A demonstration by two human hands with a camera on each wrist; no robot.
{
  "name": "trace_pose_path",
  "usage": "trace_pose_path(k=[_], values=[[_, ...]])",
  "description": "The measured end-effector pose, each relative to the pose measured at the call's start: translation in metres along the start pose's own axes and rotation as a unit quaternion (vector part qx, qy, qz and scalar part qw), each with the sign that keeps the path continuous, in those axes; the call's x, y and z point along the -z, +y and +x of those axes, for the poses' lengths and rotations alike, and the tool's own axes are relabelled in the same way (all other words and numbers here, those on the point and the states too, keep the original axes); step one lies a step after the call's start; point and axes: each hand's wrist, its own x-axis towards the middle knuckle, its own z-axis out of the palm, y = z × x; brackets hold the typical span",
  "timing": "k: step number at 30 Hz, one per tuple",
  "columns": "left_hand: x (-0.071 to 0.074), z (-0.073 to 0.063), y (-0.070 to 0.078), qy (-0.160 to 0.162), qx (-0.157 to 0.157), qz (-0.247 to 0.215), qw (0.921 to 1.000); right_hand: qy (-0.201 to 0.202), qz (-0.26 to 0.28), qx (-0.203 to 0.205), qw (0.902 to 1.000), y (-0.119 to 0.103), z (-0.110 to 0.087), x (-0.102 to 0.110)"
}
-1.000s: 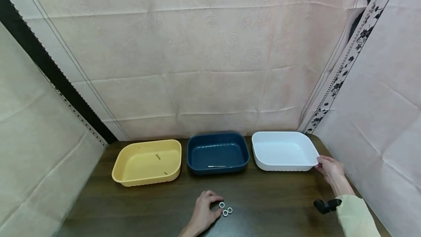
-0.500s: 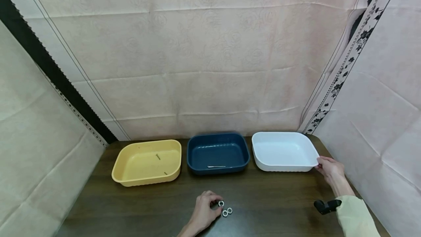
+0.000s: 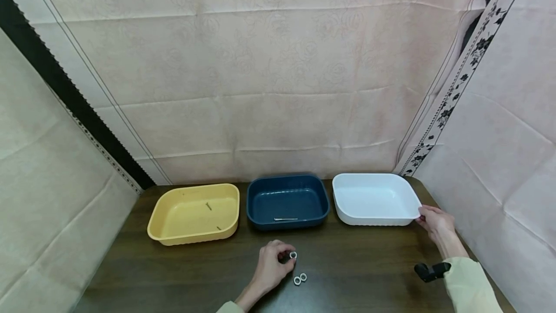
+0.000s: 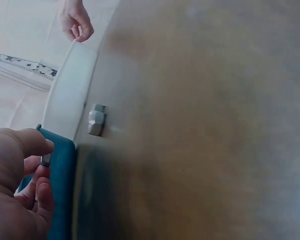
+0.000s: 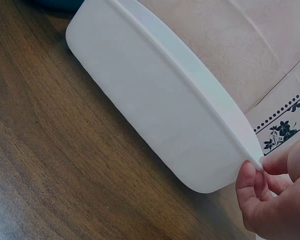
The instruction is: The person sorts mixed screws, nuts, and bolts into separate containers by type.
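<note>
My left hand (image 3: 270,268) pinches a metal hex nut (image 3: 293,255) between thumb and fingers, over the table in front of the blue bin. In the left wrist view the edge of this nut (image 4: 46,160) shows between the fingertips. Two more nuts (image 3: 299,279) lie side by side on the table, just nearer to me than that hand. At the far right, my right hand (image 3: 437,223) grips the corner rim of a white bin (image 3: 375,221). The right wrist view shows thumb and fingers of the right hand (image 5: 275,195) on either side of that rim.
A blue bin (image 3: 288,226) with a thin metal pin-like piece (image 3: 285,220) stands in the middle. To its left is a yellow bin (image 3: 195,239) holding two small screws (image 3: 209,206). Fabric walls (image 3: 278,86) enclose the brown wooden table (image 3: 347,264) at the back and sides.
My left hand has moved away from the other two nuts, toward the blue bin, with one nut between its fingers. My right hand stays at the white bin's corner.
</note>
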Motion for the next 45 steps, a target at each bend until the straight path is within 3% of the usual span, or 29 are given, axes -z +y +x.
trace_pose_path(k=[8,20,38,45], values=[[0.002,0.011,0.007,-0.002,0.011,0.000,0.9999,0.003,0.007,-0.001,1.0000,0.001,0.001,0.000],[0.000,0.030,0.023,0.007,-0.010,-0.014,0.9998,0.004,0.006,0.003,1.0000,0.000,0.000,0.000],[-0.018,0.074,0.041,-0.001,-0.027,-0.027,0.9993,0.003,0.007,0.010,0.9999,0.001,0.001,0.000],[-0.026,0.085,0.049,-0.011,-0.011,-0.043,0.9989,-0.006,0.017,0.013,0.9998,0.000,-0.003,0.000]])
